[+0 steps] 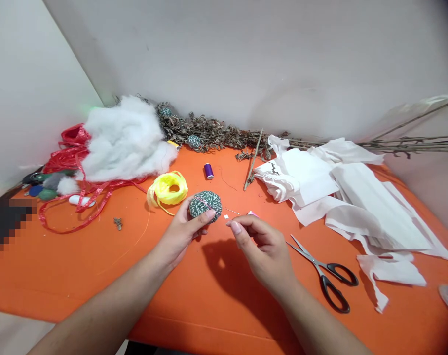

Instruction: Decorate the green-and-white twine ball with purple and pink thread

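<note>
In the head view, my left hand (187, 222) is wrapped around a ball of green and white twine (205, 204), thumb pressed on its front. A thin pinkish strand crosses the top of the ball. To the right of it, my right hand (263, 246) is closed in a pinch, thumb against forefinger; whatever lies between the tips is too small to name. A fine needle-like line (232, 211) shows just beyond the fingertips, near a tiny white scrap (226, 216). Black-handled scissors (320, 268) lie slightly apart on the orange tabletop (194, 301), right of my right hand.
Yellow ribbon (168, 188) and a purple thread spool (208, 171) lie beyond my hands. White stuffing (124, 140) and red ribbon (70, 153) are heaped at left. White paper sheets (305, 172) spread across the right. Dried stalks (216, 132) line the wall.
</note>
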`<state>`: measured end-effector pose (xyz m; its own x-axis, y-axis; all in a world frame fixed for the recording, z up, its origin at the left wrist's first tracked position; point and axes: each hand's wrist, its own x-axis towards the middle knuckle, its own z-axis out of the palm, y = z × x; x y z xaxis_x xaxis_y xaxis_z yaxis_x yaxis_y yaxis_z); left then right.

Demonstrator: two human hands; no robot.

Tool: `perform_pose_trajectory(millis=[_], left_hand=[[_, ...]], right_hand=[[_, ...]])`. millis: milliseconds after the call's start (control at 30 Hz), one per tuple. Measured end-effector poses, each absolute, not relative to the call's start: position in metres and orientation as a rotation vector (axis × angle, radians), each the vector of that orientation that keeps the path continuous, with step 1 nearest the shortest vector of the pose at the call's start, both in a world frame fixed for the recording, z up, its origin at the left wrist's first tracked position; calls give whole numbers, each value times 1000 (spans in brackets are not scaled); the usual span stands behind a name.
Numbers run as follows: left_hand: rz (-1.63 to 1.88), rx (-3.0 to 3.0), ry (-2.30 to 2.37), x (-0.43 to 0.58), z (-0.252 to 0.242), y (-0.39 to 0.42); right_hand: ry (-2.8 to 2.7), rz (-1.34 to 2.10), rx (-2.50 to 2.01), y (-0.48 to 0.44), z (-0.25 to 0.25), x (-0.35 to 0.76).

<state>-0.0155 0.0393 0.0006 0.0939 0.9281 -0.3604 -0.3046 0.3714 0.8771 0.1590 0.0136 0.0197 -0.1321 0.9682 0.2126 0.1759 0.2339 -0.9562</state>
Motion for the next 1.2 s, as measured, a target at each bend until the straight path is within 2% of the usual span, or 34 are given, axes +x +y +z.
perform_pose_trajectory(millis=[333,767,1200], left_hand=[[1115,818,1153,-12,1,40],[1068,418,877,-17,1,41],[1155,390,836,-16,0,40]], right_hand=[[-1506,970,-1181,13,23,161],[-1559,990,-1205,18,15,160],[-1592,1023,-1213,17,16,158]])
